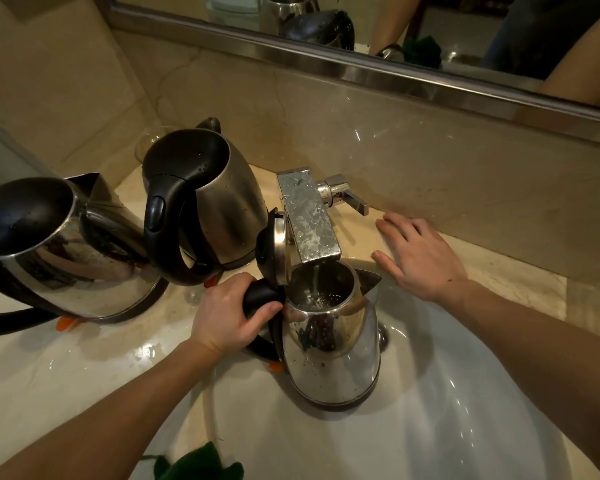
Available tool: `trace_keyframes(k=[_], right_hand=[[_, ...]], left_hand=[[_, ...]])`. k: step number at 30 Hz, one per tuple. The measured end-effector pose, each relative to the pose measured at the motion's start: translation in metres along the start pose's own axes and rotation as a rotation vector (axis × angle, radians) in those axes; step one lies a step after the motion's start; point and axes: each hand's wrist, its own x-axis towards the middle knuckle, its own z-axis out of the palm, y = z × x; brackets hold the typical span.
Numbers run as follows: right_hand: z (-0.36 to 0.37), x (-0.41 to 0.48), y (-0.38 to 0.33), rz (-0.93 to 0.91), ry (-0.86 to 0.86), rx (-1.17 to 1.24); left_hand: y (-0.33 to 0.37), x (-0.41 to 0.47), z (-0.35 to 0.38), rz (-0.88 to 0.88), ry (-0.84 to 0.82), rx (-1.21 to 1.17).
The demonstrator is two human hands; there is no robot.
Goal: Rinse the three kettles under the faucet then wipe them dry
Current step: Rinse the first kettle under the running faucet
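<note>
Left hand (pixel 227 315) grips open kettle (pixel 333 344) — faucet (pixel 309 220) water inside.

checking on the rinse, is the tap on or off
On: a thin stream of water falls from the tap into the open kettle held under it by the left hand.

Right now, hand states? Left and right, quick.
Left hand: closed around the handle of the kettle held under the faucet.
Right hand: open, palm down over the countertop, holding nothing.
</note>
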Motion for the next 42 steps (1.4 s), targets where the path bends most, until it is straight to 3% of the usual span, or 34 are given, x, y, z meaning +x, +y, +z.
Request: trace_keyframes(k=[9, 42], right_hand=[[0.0018, 0.0009, 0.0009, 0.000, 0.000, -0.003], [0.0052, 0.0015, 0.0025, 0.003, 0.008, -0.019]], left_hand=[[-0.0023, -0.0004, 0.0000, 0.042, 0.021, 0.080], [0.0013, 0.0018, 0.0001, -0.100, -0.061, 0.031]])
